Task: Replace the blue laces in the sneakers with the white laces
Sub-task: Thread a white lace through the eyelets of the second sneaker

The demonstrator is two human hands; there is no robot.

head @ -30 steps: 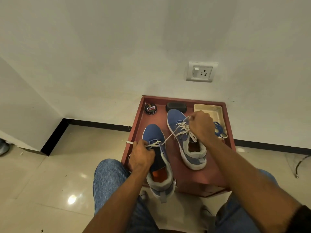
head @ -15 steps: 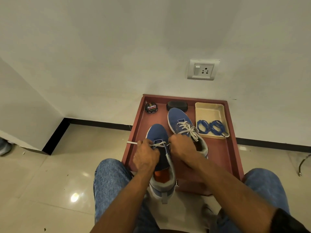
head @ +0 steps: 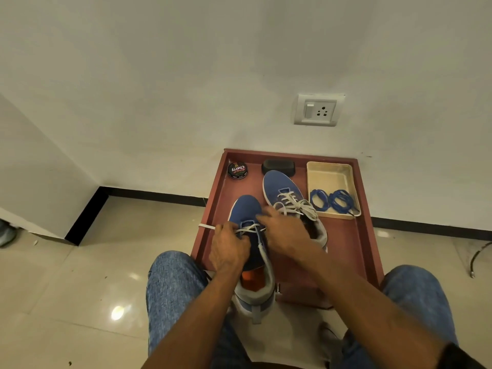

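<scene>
A red-brown tray-topped surface [head: 356,243] stood against the white wall, and two blue sneakers lay on it with their toes toward 12 o'clock. The near sneaker [head: 246,213] sat at the surface's 7 o'clock, its grey heel hanging over the front edge between the person's knees in blue jeans. A white lace [head: 249,229] ran across its lowest eyelets only. The left hand [head: 230,249] gripped one end of that lace, which stuck out past the knuckles toward 9 o'clock. The right hand [head: 282,231] rested over the tongue at the sneaker's 3 o'clock side, fingers bent toward the lace; whether it pinched the lace I could not tell.

The far sneaker [head: 282,186] lay just beyond, at 1 o'clock from the first, already threaded with a second white lace [head: 292,205] whose loose ends trailed toward its heel. At the surface's 2 o'clock corner a cream tray [head: 328,174] held the two coiled blue laces [head: 332,201] at its near end. A round polish tin [head: 237,170] sat at 11 o'clock and a black oblong object [head: 278,166] at 12. A wall socket [head: 318,110] was fixed above
</scene>
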